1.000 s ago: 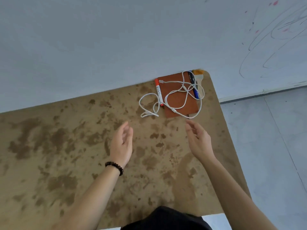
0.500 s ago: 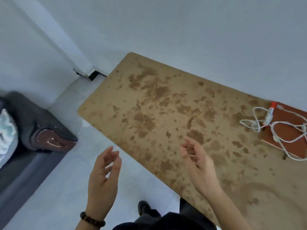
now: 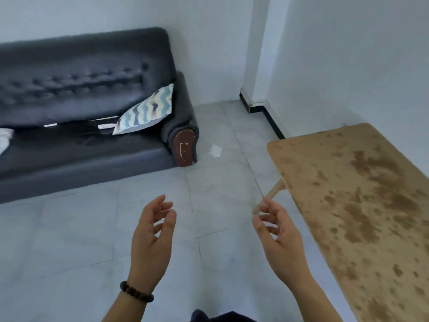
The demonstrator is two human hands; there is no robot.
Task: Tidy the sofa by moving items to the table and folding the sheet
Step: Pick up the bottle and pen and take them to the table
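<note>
sofa (image 3: 88,117) at far left w/ desk (image 3: 362,205) on the right, both hands empty.
dark sofa sits vs the wall; patterned pillow (image 3: 146,110) leans at its right arm. left hand (image 3: 152,240) & right hand (image 3: 278,235) hang over floor, fingers loose, gripping nothing.

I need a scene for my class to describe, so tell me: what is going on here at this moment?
A person stands on a tiled floor with both hands empty and open: the left hand, with a bead bracelet on its wrist, and the right hand. Ahead on the left is a dark sofa with a zigzag-patterned cushion leaning at its armrest end and something white at its far left. A brown mottled table stands to the right.
</note>
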